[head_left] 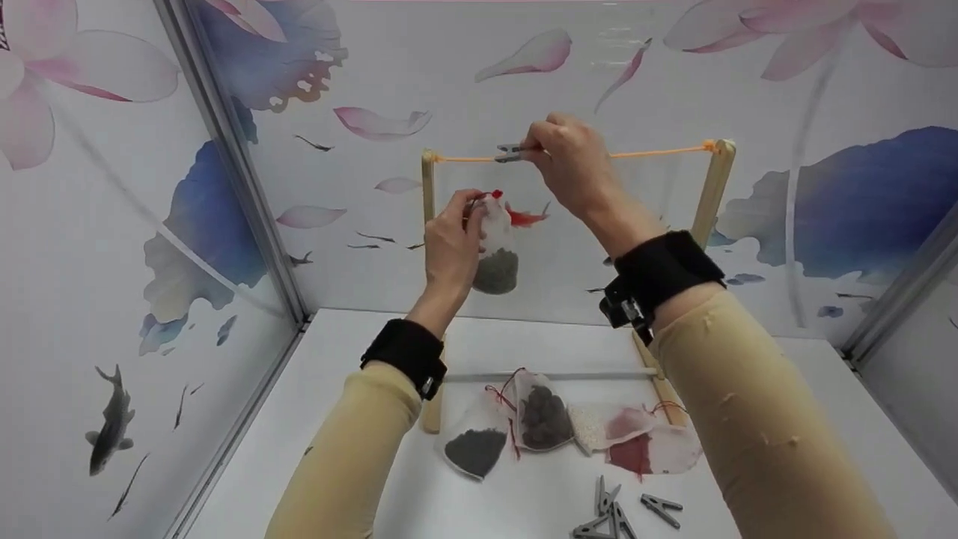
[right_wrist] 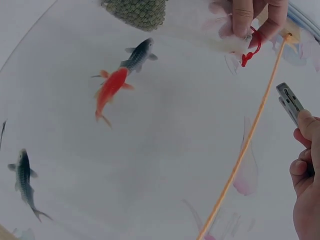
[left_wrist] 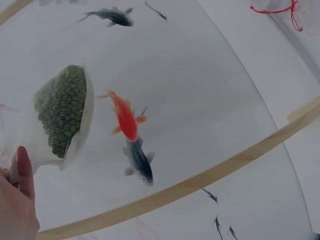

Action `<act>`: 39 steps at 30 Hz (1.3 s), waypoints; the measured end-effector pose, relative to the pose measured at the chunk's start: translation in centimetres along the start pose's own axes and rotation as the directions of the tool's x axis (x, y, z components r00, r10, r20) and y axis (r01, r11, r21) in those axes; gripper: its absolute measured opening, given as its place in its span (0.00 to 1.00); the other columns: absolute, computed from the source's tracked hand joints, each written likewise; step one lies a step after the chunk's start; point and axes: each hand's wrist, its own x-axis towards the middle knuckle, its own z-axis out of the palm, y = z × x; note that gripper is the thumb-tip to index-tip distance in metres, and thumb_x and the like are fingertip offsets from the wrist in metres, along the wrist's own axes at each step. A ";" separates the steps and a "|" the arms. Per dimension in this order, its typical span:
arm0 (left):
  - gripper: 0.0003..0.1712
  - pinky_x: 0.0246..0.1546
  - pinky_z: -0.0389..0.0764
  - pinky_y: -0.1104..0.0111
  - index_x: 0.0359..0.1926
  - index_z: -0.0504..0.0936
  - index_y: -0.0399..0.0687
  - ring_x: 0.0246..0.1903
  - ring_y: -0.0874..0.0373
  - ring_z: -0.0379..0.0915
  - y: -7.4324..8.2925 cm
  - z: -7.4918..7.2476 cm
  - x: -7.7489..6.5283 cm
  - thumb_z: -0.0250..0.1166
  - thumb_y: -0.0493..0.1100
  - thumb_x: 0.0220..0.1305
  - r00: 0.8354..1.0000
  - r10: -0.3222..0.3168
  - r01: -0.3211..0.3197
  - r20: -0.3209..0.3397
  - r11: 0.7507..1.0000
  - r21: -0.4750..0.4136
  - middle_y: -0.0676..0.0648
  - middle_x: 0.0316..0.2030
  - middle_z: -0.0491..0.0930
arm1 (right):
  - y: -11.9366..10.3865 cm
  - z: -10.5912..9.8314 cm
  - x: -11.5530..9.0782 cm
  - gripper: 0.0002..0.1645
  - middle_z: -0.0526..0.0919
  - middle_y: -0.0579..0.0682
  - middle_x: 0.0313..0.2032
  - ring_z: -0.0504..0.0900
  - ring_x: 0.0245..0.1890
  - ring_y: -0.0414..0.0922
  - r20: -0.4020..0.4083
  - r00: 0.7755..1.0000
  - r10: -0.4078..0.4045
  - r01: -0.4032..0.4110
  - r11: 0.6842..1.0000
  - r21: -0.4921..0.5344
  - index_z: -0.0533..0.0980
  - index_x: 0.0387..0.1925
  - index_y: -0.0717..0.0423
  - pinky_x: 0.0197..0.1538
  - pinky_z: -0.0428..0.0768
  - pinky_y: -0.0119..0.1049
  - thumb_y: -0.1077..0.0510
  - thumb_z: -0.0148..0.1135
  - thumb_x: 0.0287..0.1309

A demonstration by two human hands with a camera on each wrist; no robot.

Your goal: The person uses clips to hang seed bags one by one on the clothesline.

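My left hand (head_left: 453,243) pinches the gathered top of a white mesh drawstring bag (head_left: 498,271), its red cord end showing above the fingers. Dark green grains fill the bottom of this bag, which hangs free below the hand. In my right hand (head_left: 575,161) is a grey clothespin (head_left: 509,153), held by its rear end right at an orange cord (head_left: 658,153). The right wrist view shows the clothespin (right_wrist: 290,102) beside the cord (right_wrist: 245,145), its tip pointing past it. The bag hangs lower than the cord, to the left of my right hand.
Wooden posts (head_left: 715,191) hold up the cord. On the white table (head_left: 524,505) lie more mesh bags, with dark grains (head_left: 475,451), dark lumps (head_left: 545,419), pale grains (head_left: 593,428) and reddish contents (head_left: 631,453). Several grey clothespins (head_left: 662,510) lie in front. Printed panels (head_left: 359,284) enclose the table.
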 end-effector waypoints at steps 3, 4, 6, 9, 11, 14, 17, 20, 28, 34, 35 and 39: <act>0.12 0.23 0.78 0.76 0.49 0.77 0.50 0.23 0.60 0.77 0.2 0.3 0.4 0.55 0.44 0.68 1.000 0.018 -0.018 -0.003 0.999 0.027 0.48 0.34 0.84 | 0.6 0.3 0.1 0.07 0.78 0.60 0.32 0.79 0.39 0.53 0.001 0.999 0.048 -0.048 0.999 0.018 0.80 0.34 0.64 0.43 0.78 0.43 0.63 0.61 0.58; 0.11 0.23 0.78 0.76 0.49 0.78 0.50 0.23 0.61 0.77 0.3 0.3 0.6 0.55 0.44 0.68 1.000 0.019 -0.019 -0.006 0.999 0.035 0.49 0.34 0.84 | 0.9 0.5 0.1 0.07 0.79 0.60 0.33 0.80 0.39 0.53 0.009 0.998 0.066 -0.066 0.997 0.035 0.80 0.34 0.64 0.43 0.77 0.43 0.63 0.61 0.58; 0.11 0.24 0.77 0.76 0.48 0.78 0.50 0.24 0.62 0.77 0.4 0.3 0.9 0.55 0.45 0.68 1.000 0.015 -0.014 -0.017 0.999 0.046 0.50 0.35 0.83 | 1.5 0.6 0.0 0.06 0.80 0.60 0.33 0.80 0.39 0.53 0.033 0.995 0.089 -0.092 0.993 0.073 0.80 0.34 0.64 0.43 0.77 0.42 0.63 0.61 0.58; 0.11 0.25 0.77 0.76 0.47 0.78 0.49 0.25 0.62 0.78 0.3 0.2 1.3 0.54 0.45 0.69 1.000 -0.013 0.013 -0.028 1.000 0.022 0.51 0.36 0.82 | 2.2 0.8 -0.2 0.06 0.83 0.59 0.34 0.81 0.36 0.51 0.083 0.990 0.114 -0.125 0.983 0.136 0.80 0.34 0.64 0.42 0.78 0.40 0.63 0.62 0.57; 0.11 0.26 0.78 0.77 0.47 0.77 0.49 0.26 0.62 0.78 0.4 0.2 1.5 0.54 0.45 0.69 0.999 -0.040 0.039 -0.028 0.999 -0.017 0.51 0.37 0.82 | 2.5 0.7 -0.5 0.06 0.84 0.59 0.33 0.81 0.33 0.50 0.116 0.987 0.112 -0.130 0.979 0.158 0.81 0.33 0.64 0.40 0.79 0.40 0.63 0.62 0.57; 0.10 0.28 0.79 0.77 0.48 0.76 0.50 0.29 0.62 0.78 0.5 0.0 1.6 0.54 0.44 0.68 0.997 -0.080 0.078 -0.016 0.994 -0.079 0.50 0.39 0.81 | 2.5 0.7 -0.9 0.07 0.85 0.58 0.34 0.81 0.32 0.49 0.166 0.980 0.113 -0.141 0.976 0.168 0.81 0.34 0.63 0.38 0.79 0.39 0.62 0.62 0.57; 0.10 0.32 0.80 0.76 0.48 0.75 0.50 0.31 0.61 0.79 0.6 -0.1 1.7 0.55 0.44 0.68 0.995 -0.097 0.098 0.008 0.986 -0.132 0.50 0.40 0.80 | 2.2 0.9 -1.2 0.06 0.85 0.58 0.34 0.81 0.33 0.49 0.198 0.973 0.115 -0.149 0.975 0.164 0.81 0.34 0.63 0.38 0.79 0.39 0.62 0.61 0.58; 0.11 0.34 0.81 0.76 0.49 0.75 0.52 0.32 0.61 0.81 0.6 -0.2 1.7 0.55 0.45 0.68 0.994 -0.107 0.111 0.034 0.979 -0.169 0.50 0.42 0.80 | 1.9 1.1 -1.4 0.06 0.84 0.58 0.35 0.82 0.34 0.49 0.202 0.971 0.125 -0.158 0.975 0.156 0.81 0.34 0.63 0.40 0.80 0.40 0.63 0.61 0.58; 0.12 0.39 0.82 0.70 0.51 0.74 0.48 0.39 0.55 0.82 0.4 -0.6 1.8 0.55 0.42 0.68 0.977 -0.144 0.189 0.155 0.925 -0.329 0.45 0.45 0.81 | 1.6 1.8 -2.2 0.06 0.83 0.58 0.36 0.80 0.36 0.50 0.198 0.971 0.131 -0.159 0.978 0.133 0.80 0.35 0.63 0.41 0.79 0.41 0.63 0.61 0.58; 0.14 0.46 0.81 0.65 0.52 0.73 0.46 0.44 0.52 0.80 -0.2 -0.9 1.7 0.55 0.41 0.68 0.953 -0.174 0.250 0.247 0.914 -0.321 0.43 0.47 0.81 | 1.4 2.2 -2.9 0.11 0.79 0.57 0.40 0.75 0.36 0.50 0.206 0.967 0.149 -0.172 0.980 0.098 0.79 0.44 0.61 0.40 0.75 0.39 0.62 0.60 0.59; 0.13 0.45 0.81 0.67 0.52 0.73 0.47 0.44 0.54 0.80 -0.2 -0.9 1.6 0.55 0.41 0.68 0.951 -0.178 0.253 0.253 0.919 -0.302 0.44 0.47 0.81 | 1.4 2.4 -3.1 0.12 0.79 0.58 0.40 0.75 0.36 0.50 0.197 0.970 0.144 -0.166 0.981 0.097 0.79 0.45 0.61 0.41 0.75 0.39 0.62 0.60 0.59; 0.13 0.44 0.80 0.71 0.52 0.73 0.49 0.43 0.61 0.79 -0.3 -0.9 1.5 0.55 0.42 0.68 0.952 -0.179 0.238 0.250 0.944 -0.230 0.48 0.46 0.80 | 1.5 2.9 -3.7 0.14 0.78 0.59 0.43 0.76 0.43 0.51 0.154 0.982 0.112 -0.127 0.988 0.087 0.77 0.48 0.62 0.47 0.78 0.41 0.63 0.58 0.61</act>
